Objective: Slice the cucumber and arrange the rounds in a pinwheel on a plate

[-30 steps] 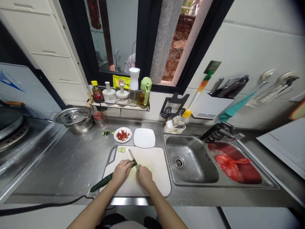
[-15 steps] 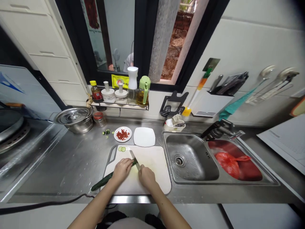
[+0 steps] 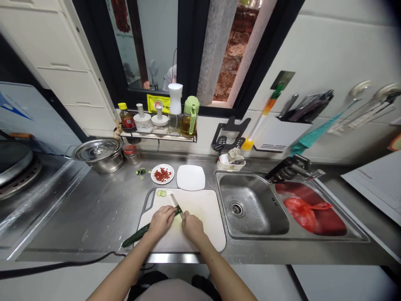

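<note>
A white cutting board point(image 3: 203, 209) lies on the steel counter in front of me. A long dark green cucumber point(image 3: 138, 235) rests across its left side, one end hanging past the board's edge. My left hand point(image 3: 161, 220) presses down on the cucumber with curled fingers. My right hand point(image 3: 192, 228) is closed round the handle of a knife point(image 3: 176, 205), whose blade meets the cucumber's cut end by my left fingertips. Two pale cucumber slices point(image 3: 161, 193) sit at the board's far left corner.
Behind the board stand a small plate of chopped red chilli point(image 3: 162, 174) and a square white plate point(image 3: 191, 177). A double sink point(image 3: 255, 209) to the right holds a red bag point(image 3: 302, 212). A lidded steel pot point(image 3: 98, 154) is at the left, and a black cable point(image 3: 56, 265) runs along the counter's front edge.
The view has shifted slightly. Both hands stay on the cucumber and knife at the same spot, with the blade moving a little at the cut end.
</note>
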Motion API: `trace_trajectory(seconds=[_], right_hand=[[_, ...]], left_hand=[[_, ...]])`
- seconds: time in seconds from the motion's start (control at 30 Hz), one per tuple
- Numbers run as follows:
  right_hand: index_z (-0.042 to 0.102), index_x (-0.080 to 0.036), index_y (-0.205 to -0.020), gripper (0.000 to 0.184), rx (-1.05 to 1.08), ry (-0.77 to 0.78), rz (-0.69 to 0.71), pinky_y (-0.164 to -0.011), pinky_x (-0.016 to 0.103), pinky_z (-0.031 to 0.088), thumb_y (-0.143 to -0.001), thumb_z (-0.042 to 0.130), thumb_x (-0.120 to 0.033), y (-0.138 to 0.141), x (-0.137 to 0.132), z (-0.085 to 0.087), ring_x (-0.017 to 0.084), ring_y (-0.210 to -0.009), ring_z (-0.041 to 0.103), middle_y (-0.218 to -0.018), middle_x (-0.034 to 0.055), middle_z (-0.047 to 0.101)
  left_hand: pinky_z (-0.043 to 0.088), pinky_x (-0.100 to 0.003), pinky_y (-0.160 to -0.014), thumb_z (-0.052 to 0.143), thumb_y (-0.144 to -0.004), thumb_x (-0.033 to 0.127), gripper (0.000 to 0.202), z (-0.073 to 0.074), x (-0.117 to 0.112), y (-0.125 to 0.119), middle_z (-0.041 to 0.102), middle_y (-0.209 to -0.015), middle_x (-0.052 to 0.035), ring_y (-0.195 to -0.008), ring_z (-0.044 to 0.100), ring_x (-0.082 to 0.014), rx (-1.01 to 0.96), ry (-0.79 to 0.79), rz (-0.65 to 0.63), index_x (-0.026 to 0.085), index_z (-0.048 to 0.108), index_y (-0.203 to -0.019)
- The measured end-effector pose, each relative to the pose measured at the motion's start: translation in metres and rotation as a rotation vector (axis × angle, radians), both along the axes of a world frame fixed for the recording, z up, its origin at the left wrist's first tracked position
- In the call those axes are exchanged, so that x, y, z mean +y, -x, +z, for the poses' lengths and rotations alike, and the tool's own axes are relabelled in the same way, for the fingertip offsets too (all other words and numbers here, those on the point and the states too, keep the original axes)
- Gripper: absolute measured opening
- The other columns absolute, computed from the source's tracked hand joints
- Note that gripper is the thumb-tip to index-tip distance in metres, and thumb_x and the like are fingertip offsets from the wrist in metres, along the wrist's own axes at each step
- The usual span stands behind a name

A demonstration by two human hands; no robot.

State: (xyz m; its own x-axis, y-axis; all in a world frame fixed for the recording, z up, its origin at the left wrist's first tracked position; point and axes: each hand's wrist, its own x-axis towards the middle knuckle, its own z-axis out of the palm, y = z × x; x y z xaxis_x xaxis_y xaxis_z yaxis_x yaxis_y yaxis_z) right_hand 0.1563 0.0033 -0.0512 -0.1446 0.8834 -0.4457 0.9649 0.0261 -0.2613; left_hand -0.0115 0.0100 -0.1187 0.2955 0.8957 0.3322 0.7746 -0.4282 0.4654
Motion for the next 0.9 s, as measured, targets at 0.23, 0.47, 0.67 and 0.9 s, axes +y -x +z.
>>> trace_trajectory(seconds=[0.23,0.47,0.67,0.9], right_hand=[[0.060,-0.018,-0.111,0.029,-0.022,-0.024,-0.006,-0.076,0.031,0.044,-0.093,0.037,-0.020,-0.009,-0.007,0.009,0.024,-0.096,0.066,-0.101,0.0125,0.071],[0.059,-0.021,-0.112,0.025,-0.104,-0.131,0.026,-0.074,0.027,0.041,-0.094,0.042,-0.024,-0.019,-0.007,0.009,0.020,-0.090,0.067,-0.097,0.0094,0.071],[0.058,-0.019,-0.113,0.024,-0.167,-0.218,0.077,-0.075,0.028,0.042,-0.092,0.047,-0.023,-0.026,-0.006,0.016,0.022,-0.092,0.067,-0.099,0.0100,0.070],[0.055,-0.017,-0.120,0.030,-0.213,-0.211,0.157,-0.078,0.032,0.043,-0.091,0.051,-0.024,-0.029,-0.008,0.026,0.025,-0.097,0.065,-0.102,0.0132,0.069]], left_hand=[[0.051,-0.033,-0.087,0.048,-0.093,0.025,0.025,0.005,-0.002,0.000,0.069,-0.104,-0.0055,-0.097,0.062,-0.0187,-0.035,0.000,0.026,0.024,0.068,-0.109],[0.047,-0.038,-0.095,0.048,-0.093,0.030,0.038,0.021,0.004,0.000,0.062,-0.120,-0.0082,-0.111,0.056,-0.0224,-0.076,-0.041,0.116,0.024,0.056,-0.129],[0.041,-0.043,-0.099,0.050,-0.092,0.036,0.036,0.044,0.014,-0.001,0.060,-0.114,-0.0087,-0.109,0.052,-0.0249,0.015,-0.008,0.112,0.027,0.061,-0.124],[0.017,-0.058,-0.112,0.059,-0.085,0.042,0.034,0.056,0.030,-0.012,0.056,-0.129,-0.0081,-0.125,0.042,-0.0307,0.082,0.143,0.128,0.031,0.067,-0.116]])
